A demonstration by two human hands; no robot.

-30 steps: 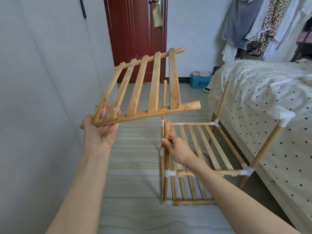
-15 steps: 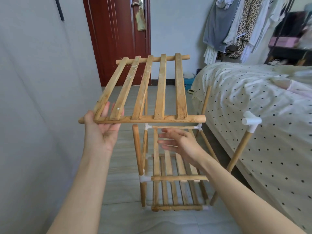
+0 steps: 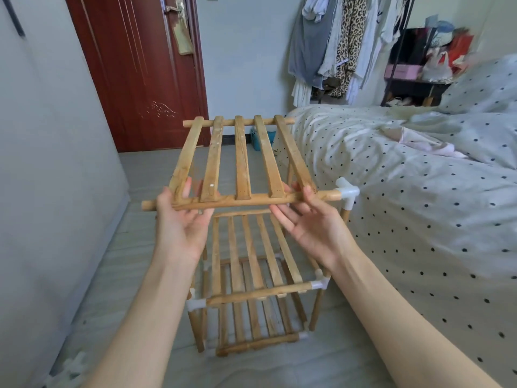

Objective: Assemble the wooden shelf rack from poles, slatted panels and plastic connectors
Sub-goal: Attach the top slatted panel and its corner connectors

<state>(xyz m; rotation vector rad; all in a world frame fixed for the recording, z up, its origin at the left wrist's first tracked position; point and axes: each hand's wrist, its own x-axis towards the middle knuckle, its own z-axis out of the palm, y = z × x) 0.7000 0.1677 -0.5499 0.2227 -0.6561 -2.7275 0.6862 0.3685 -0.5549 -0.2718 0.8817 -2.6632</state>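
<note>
A loose slatted panel (image 3: 240,161) lies level above the partly built rack (image 3: 251,292), which has two slatted shelves fixed between poles with white connectors. My left hand (image 3: 181,222) holds the panel from below at the left of its near rail, fingertips poking up between the slats. My right hand (image 3: 310,222) pinches the same rail near its right end, palm up. That end of the rail meets the white connector (image 3: 348,193) on top of the front right pole (image 3: 317,309). The rail's left end sticks out free.
A bed (image 3: 419,191) with a dotted cover stands close on the right of the rack. A grey wall (image 3: 56,163) runs along the left, with a red door (image 3: 140,74) behind. Clothes (image 3: 335,43) hang at the back. Loose white connectors (image 3: 72,365) lie on the floor, lower left.
My right hand left the rack's pole and took the panel's near rail. The panel went from tilted to level, and its right end came down to the connector on the front right pole.
</note>
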